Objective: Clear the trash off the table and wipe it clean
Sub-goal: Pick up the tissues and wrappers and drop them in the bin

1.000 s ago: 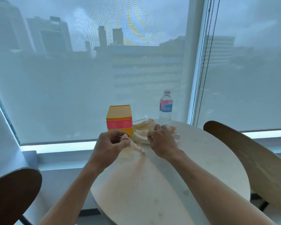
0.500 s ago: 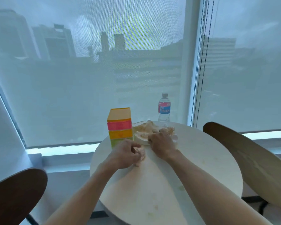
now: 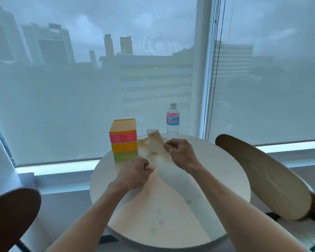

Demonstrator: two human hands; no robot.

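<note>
A round white table [image 3: 225, 179] carries smears and crumbs near its front. At its far side my right hand [image 3: 182, 153] grips the edge of a clear plastic bag [image 3: 155, 144], which stands lifted and holds crumpled wrappers. My left hand [image 3: 135, 172] is a closed fist just in front of the bag, with a small crumpled bit of trash [image 3: 150, 167] peeking out between its fingers. What else lies inside the bag is hidden.
A stack of coloured sponges [image 3: 123, 140] stands left of the bag. A water bottle [image 3: 172, 120] stands at the table's far edge by the window. Chair backs flank the table: a dark one [image 3: 11, 215] at left, a pale one [image 3: 265, 179] at right.
My left hand pulled the crumpled trash back from the bag and closed into a fist around it. My right hand lifted the bag's edge, so the bag now stands up.
</note>
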